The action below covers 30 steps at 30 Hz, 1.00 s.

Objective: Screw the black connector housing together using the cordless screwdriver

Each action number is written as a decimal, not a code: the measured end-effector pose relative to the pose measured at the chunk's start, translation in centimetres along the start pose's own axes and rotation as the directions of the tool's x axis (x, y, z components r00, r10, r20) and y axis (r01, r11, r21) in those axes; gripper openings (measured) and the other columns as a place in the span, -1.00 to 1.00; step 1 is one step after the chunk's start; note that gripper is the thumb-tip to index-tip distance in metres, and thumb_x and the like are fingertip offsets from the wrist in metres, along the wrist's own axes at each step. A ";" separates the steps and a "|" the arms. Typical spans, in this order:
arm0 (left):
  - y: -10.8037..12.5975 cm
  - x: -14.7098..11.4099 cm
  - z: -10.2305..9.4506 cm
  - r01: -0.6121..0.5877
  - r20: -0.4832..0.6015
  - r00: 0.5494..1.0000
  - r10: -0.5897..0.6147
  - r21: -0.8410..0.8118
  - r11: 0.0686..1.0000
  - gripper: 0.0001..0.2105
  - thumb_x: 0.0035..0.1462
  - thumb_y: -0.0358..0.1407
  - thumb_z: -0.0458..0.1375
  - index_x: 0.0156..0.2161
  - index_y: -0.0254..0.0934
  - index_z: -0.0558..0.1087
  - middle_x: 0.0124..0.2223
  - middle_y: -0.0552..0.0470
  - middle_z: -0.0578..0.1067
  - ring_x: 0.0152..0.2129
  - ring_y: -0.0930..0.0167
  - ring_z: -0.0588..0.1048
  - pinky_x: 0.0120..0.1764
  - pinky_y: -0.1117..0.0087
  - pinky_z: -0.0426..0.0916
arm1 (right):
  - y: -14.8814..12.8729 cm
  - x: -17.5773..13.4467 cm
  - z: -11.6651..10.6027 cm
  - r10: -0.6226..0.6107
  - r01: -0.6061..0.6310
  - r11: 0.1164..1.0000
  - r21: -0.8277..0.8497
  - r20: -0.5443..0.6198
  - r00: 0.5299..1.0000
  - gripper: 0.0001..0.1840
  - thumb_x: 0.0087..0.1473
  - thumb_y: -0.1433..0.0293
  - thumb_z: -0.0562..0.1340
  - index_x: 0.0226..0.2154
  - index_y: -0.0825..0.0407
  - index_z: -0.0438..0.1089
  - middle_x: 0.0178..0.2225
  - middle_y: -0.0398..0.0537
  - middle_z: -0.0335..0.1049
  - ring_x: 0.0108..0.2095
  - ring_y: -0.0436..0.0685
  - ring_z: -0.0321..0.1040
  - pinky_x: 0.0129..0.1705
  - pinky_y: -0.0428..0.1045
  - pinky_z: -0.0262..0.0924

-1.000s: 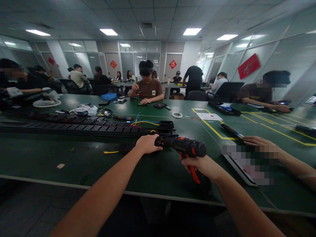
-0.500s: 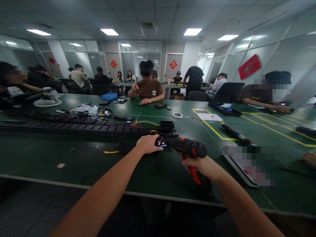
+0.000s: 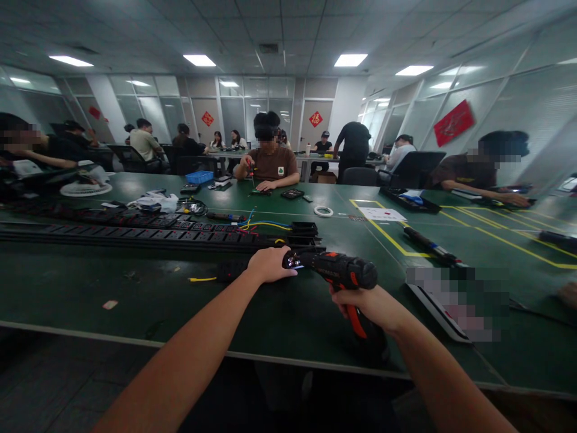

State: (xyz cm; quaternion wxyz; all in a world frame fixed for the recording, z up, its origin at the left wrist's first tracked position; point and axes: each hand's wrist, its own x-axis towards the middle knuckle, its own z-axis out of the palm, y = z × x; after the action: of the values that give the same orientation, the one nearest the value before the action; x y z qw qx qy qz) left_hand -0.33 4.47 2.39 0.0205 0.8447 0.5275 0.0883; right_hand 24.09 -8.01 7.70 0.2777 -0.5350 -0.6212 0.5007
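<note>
Black and orange, the power drill [image 3: 345,269] is held in the right grip [image 3: 367,302], whose fingers are wrapped closed around the handle, with the body level above and the nose pointing toward the left grip [image 3: 269,264]. That one is curled down over a black strip [image 3: 231,271], thumb toward the drill; its far fingers are hidden, so how tightly they close cannot be told. The strip's lit end shows just beside the left grip's thumb, close to the drill's nose; whether the bit touches it is too dark to tell. A yellow wire [image 3: 202,279] extends left of the left grip from the strip's other end. Just beyond this grip, long black power strips [image 3: 148,236] lie across the green counter [image 3: 180,319], blue and yellow cables [image 3: 274,224] behind them. A white ring [image 3: 323,211] lies farther beyond both grips. To the right of the right grip are a dark pen-shaped tool [image 3: 430,245] and a white-edged tray [image 3: 435,310].
</note>
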 end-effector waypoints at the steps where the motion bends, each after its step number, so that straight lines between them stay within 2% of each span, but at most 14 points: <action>1: 0.0 0.0 0.0 0.000 0.003 1.000 0.000 0.001 1.000 -0.34 0.05 0.28 0.14 0.15 -0.04 0.34 0.01 -0.07 0.57 -0.06 0.12 0.55 -0.08 0.18 0.42 | 0.0 -0.1 0.0 0.011 -0.011 1.000 0.011 -0.013 1.000 -0.83 -0.14 0.34 0.27 -0.39 0.04 0.41 -0.59 -0.22 0.36 -0.53 0.06 0.31 -0.44 -0.05 0.19; 8: 0.0 0.1 -0.2 0.002 0.008 1.000 -0.002 -0.012 1.000 -0.35 0.05 0.27 0.15 0.13 -0.05 0.36 -0.01 -0.07 0.58 -0.06 0.11 0.55 -0.10 0.19 0.43 | -0.1 -0.2 -0.1 0.043 -0.042 0.998 0.036 -0.035 0.998 -0.75 -0.14 0.32 0.28 -0.32 0.04 0.42 -0.60 -0.21 0.37 -0.52 0.07 0.33 -0.44 -0.04 0.16; 24: 0.0 0.0 0.0 -0.001 -0.005 1.000 0.001 0.006 1.000 -0.32 0.05 0.29 0.13 0.15 -0.07 0.34 0.01 -0.10 0.57 -0.05 0.09 0.54 -0.09 0.17 0.42 | -0.3 -0.1 0.0 0.012 -0.012 1.000 0.009 -0.024 1.000 -0.82 -0.15 0.31 0.28 -0.41 0.03 0.40 -0.60 -0.20 0.36 -0.53 0.07 0.32 -0.44 -0.04 0.18; 30: 0.0 0.0 -0.2 0.000 0.003 1.000 0.000 -0.010 1.000 -0.37 0.05 0.26 0.16 0.12 -0.06 0.36 -0.01 -0.08 0.57 -0.08 0.11 0.56 -0.10 0.19 0.42 | -0.4 -0.3 0.1 0.007 -0.007 1.000 -0.006 -0.027 1.000 -0.85 -0.14 0.31 0.28 -0.47 0.03 0.39 -0.59 -0.19 0.36 -0.53 0.06 0.31 -0.43 -0.04 0.20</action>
State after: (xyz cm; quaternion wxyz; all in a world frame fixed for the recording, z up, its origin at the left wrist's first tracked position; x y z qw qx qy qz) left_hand -0.31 4.45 2.58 0.0257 0.8447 0.5272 0.0895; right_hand 23.92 -8.30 8.04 0.2826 -0.5449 -0.6171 0.4923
